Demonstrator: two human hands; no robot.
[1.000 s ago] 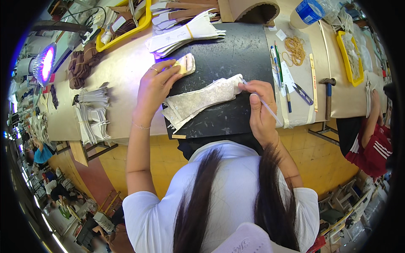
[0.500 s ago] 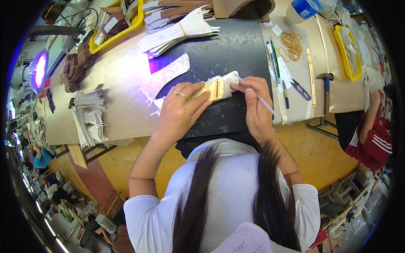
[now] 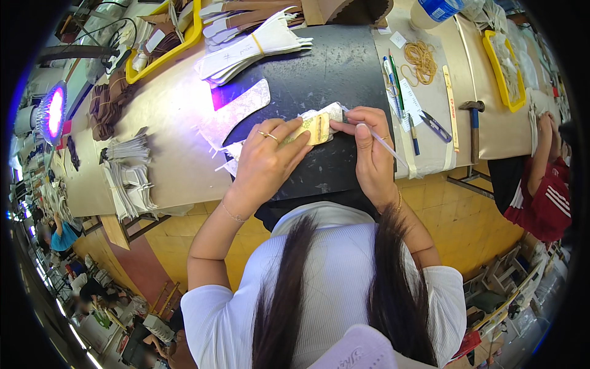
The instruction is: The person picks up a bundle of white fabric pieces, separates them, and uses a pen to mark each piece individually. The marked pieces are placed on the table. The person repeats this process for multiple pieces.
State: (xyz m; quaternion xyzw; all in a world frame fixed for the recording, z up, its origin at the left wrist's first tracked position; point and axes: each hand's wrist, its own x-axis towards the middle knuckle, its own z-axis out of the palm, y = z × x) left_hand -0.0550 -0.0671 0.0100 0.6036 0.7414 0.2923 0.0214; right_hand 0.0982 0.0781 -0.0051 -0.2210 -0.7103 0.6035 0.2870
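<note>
On the mat (image 3: 332, 55): pale pieces (image 3: 334, 111), under yellow block (image 3: 318, 128). Left hand (image 3: 265, 154): clamped on block, at its eight o'clock. Right hand (image 3: 373, 147): block's four o'clock, clamped on thin stick (image 3: 389, 150). White bundle (image 3: 246, 56): mat's ten o'clock, banded.

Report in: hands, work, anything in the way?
Left hand: holding yellow pad over white pieces. Right hand: holding translucent stick. Closest obstacle, if any: separate white piece beyond left hand.

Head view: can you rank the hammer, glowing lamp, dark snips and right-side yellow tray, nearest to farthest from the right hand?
From the right hand:
1. Dark snips, just to its right.
2. Hammer, farther right.
3. Right-side yellow tray, beyond the hammer.
4. Glowing lamp, far left.
</note>
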